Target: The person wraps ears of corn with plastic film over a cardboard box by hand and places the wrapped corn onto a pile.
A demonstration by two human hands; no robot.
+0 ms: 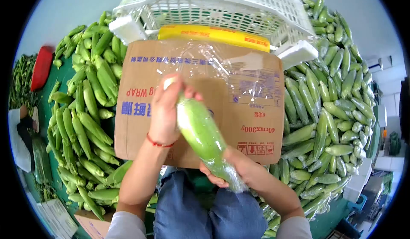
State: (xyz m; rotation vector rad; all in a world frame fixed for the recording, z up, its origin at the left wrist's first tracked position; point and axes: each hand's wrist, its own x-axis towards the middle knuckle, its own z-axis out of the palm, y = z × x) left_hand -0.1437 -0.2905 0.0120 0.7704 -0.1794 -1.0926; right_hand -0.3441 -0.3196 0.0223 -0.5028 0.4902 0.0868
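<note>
An ear of corn point(198, 125) in its green husk, with shiny cling film around it, is held at a slant above the cardboard box. My left hand point(168, 106), a red string on its wrist, is closed around the upper, stem end. Lower down, my right hand point(232, 166) grips the film-covered narrow end. Clear cling film point(205, 61) lies over the top of the cardboard box point(252, 128). Behind it sits a yellow cling film roll or box point(213, 34), along the front of a white plastic crate point(222, 10).
Unwrapped ears of corn point(92, 106) are heaped on the left. Film-wrapped ears point(329, 115) are piled on the right. A red container point(41, 68) stands at the far left. My knees point(207, 209) are under the near edge of the cardboard box.
</note>
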